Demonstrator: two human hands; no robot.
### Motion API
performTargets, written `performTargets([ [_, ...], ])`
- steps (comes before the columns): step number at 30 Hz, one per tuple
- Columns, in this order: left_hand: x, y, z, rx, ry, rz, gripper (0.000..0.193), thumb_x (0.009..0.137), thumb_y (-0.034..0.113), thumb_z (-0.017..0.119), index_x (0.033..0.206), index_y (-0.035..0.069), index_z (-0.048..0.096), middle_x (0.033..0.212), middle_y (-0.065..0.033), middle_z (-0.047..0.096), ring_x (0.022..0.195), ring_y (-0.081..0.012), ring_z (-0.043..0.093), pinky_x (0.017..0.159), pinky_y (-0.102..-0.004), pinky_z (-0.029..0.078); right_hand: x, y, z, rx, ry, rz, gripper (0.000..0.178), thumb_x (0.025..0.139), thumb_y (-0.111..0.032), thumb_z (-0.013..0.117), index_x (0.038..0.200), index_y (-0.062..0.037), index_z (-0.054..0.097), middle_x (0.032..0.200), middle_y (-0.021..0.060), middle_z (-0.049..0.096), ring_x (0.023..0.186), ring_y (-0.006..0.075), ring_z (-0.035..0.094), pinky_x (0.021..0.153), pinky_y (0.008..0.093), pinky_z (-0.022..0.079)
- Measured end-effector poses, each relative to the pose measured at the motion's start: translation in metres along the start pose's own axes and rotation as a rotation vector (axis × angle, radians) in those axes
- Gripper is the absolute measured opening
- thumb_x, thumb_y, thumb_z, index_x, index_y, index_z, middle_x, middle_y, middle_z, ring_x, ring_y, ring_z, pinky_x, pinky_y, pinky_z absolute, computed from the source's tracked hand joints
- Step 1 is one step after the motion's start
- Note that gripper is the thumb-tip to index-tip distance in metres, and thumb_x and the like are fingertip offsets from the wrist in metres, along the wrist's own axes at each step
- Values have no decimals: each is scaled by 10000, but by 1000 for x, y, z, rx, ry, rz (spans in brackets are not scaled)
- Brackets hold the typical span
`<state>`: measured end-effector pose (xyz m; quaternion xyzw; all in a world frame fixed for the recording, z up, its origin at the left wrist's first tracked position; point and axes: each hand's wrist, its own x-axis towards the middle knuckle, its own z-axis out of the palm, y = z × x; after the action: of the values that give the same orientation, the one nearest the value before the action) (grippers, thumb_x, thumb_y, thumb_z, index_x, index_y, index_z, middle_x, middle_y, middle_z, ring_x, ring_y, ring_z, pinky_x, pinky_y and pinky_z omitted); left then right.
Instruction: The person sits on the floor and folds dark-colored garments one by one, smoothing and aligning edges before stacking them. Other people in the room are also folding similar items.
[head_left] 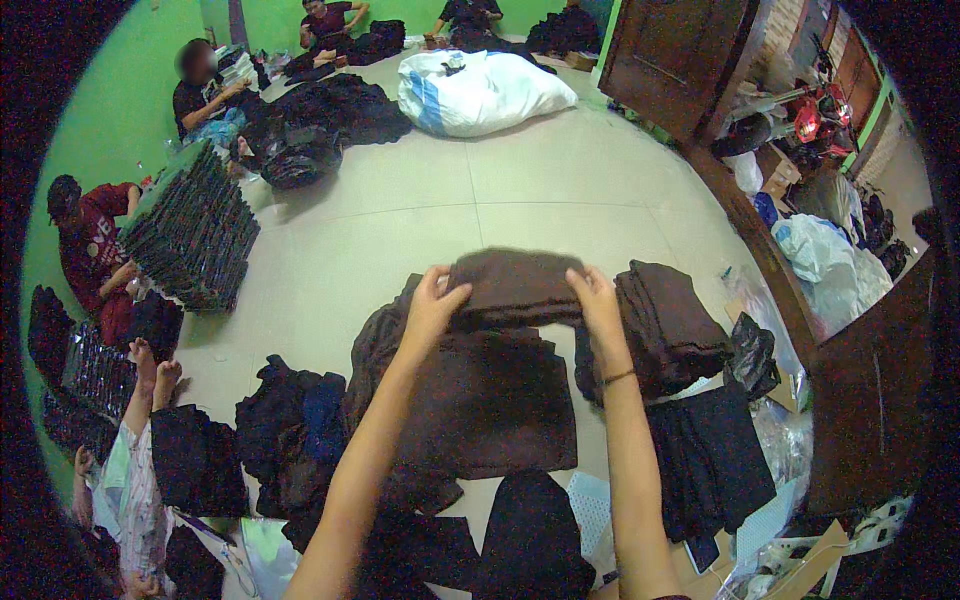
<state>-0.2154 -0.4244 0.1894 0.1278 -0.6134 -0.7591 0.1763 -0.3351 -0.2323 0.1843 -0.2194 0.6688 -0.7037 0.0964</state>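
Both my hands hold up a folded dark brown garment [515, 280], one at each end. My left hand [434, 308] pinches its left edge between thumb and fingers, and my right hand [600, 312] grips the right edge. Just below it on the floor lies a wider brown cloth pile [490, 405], partly covered by my left forearm. Beside my right hand sits a stack of folded brown garments [675, 325]. Nearer to me on the right is a folded black garment pile [715, 450]. Which kind of garment this is, I cannot tell.
Dark clothes [285, 410] lie on the left, near another person's bare feet [150, 372]. Several people sit along the green wall beside a tall stack of plastic-wrapped packs [195, 230]. A big white sack [485, 95] lies ahead, and an open door [675, 60] stands far right.
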Motion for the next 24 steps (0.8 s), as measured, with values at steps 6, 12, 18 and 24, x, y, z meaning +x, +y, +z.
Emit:
performTargets([
  [6,25,-66,-11,653,239,-77,473,759,226,514,1101,-67,373,1088,-215,462,937,-317,495,808,-347,382,24,81,-17,-548,260,169,368,814,-332,437,709,12,515,684,66,525,597,130,493,519,259,390],
  [12,-150,-148,-60,1259,-171,178,407,721,195,536,1097,70,445,1206,-150,374,1130,-334,319,899,-457,279,-144,133,5,-332,-174,436,256,776,-234,545,904,-12,552,859,71,577,730,161,547,688,273,434],
  [18,-238,-158,-83,1590,-417,93,643,677,305,599,1238,149,325,1314,-107,235,1217,-297,186,968,-488,152,-250,104,-28,-247,120,392,195,773,-138,535,926,-19,554,832,73,599,739,128,552,712,262,435],
  [24,-263,-150,-87,1608,-654,27,619,672,299,604,1223,177,350,1323,-93,222,1226,-272,177,970,-498,136,-348,124,-69,-864,-37,367,255,792,-176,482,988,-24,542,1150,162,443,1058,279,426,891,318,338],
])
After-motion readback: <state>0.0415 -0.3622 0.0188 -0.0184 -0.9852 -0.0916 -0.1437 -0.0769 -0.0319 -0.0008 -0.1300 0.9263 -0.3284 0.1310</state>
